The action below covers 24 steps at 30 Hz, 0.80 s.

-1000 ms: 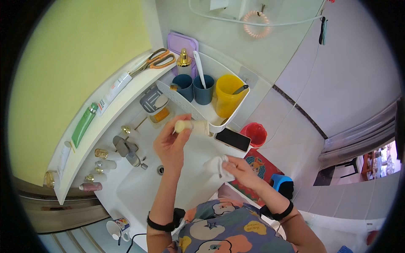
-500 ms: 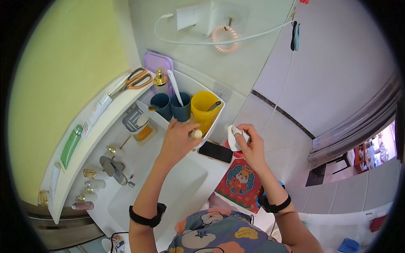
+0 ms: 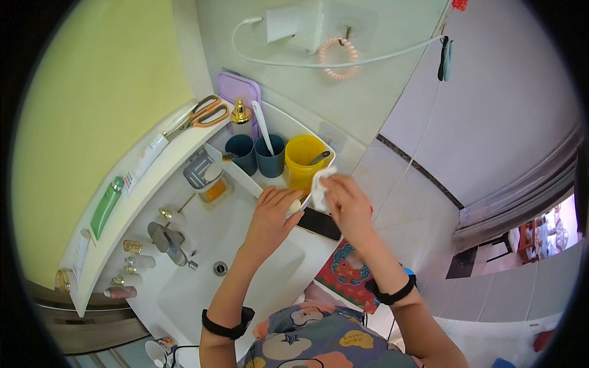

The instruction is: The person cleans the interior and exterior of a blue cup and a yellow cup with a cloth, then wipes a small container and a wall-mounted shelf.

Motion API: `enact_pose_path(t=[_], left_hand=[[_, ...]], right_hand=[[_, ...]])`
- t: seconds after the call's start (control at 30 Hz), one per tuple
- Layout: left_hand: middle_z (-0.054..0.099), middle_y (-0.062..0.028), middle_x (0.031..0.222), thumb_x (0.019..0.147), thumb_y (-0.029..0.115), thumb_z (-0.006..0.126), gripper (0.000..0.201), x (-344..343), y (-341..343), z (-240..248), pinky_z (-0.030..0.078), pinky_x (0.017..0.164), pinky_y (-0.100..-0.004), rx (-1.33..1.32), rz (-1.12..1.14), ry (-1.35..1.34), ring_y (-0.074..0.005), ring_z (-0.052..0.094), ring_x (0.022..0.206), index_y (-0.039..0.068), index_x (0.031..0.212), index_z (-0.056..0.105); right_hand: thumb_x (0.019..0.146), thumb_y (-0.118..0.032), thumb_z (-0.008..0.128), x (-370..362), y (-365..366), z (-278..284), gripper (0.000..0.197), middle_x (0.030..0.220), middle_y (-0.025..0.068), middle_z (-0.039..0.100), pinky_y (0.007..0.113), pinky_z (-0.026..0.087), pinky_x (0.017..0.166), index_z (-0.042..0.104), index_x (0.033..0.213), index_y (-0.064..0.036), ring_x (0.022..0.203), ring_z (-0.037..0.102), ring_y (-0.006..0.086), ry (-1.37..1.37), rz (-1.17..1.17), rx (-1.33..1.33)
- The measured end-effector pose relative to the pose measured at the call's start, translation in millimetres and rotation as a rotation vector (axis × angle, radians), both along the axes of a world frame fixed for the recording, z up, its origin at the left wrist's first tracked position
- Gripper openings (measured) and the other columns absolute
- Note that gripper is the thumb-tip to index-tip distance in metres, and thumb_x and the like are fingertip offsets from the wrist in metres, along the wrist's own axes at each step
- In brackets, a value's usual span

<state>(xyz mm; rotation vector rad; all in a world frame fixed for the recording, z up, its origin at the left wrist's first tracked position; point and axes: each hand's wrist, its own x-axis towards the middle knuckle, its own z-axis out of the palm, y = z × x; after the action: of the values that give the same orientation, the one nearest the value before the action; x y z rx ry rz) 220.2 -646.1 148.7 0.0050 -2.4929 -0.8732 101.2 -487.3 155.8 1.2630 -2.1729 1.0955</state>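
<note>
Gold-topped little bottles stand beside the faucet, around nine o'clock from the drain, no hand on them. Toward one o'clock, two teal cups are already upright inside the white caddy. Between one and two, the left hand curls around a cream-capped bottle, only its top showing, not let go. At two, the right hand grips a crumpled white cloth by the caddy's corner; whether they touch, I can't tell.

A home washroom, where a white sink had a metal faucet, a grey soap dish sat beyond the sink, blue cups stood farther beyond it, squeeze tubes lined a shelf to its left
</note>
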Motion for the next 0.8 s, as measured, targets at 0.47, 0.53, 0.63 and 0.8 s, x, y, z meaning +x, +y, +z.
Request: enact_pose_path(t=[0.47,0.53,0.63,0.8], left_hand=[[0.051,-0.0155,0.126,0.076,0.007,0.071,0.047,52.0,36.2,-27.7,0.044,0.094,-0.0372,0.327,0.224,0.155,-0.0333,0.053,0.111,0.005,0.120,0.054],[0.050,-0.0148,0.127,0.076,0.007,0.071,0.046,62.6,50.2,-25.6,0.047,0.090,-0.0363,0.401,0.106,0.174,-0.0313,0.054,0.110,0.006,0.119,0.054],[0.052,-0.0136,0.124,0.078,0.003,0.069,0.043,61.2,66.1,-29.6,0.048,0.087,-0.0338,0.844,0.178,0.311,-0.0268,0.056,0.109,0.006,0.117,0.054],[0.059,-0.0118,0.114,0.082,-0.001,0.064,0.034,62.0,23.9,-56.0,0.048,0.085,-0.0293,0.813,0.423,0.413,-0.0207,0.060,0.099,0.005,0.114,0.054]], right_hand=[[0.083,-0.002,0.063,49.9,21.5,-19.1,0.031,0.108,0.0098,0.058,0.030,0.048,0.081,0.064,0.114,-0.0074,0.094,0.060,0.0220,-0.386,0.148,-0.001],[0.087,-0.007,0.059,70.6,18.4,-18.4,0.035,0.114,0.0108,0.055,0.030,0.043,0.088,0.056,0.123,-0.0048,0.103,0.056,0.0212,-0.669,0.278,-0.060],[0.092,-0.013,0.052,95.1,-2.8,-13.1,0.045,0.124,0.0131,0.046,0.030,0.034,0.099,0.041,0.134,-0.0007,0.115,0.046,0.0212,-1.145,0.589,-0.290],[0.092,-0.022,0.054,100.7,-38.1,-7.1,0.061,0.144,0.0172,0.028,0.037,0.023,0.109,0.027,0.143,0.0007,0.135,0.027,0.0265,-0.902,0.765,0.051]])
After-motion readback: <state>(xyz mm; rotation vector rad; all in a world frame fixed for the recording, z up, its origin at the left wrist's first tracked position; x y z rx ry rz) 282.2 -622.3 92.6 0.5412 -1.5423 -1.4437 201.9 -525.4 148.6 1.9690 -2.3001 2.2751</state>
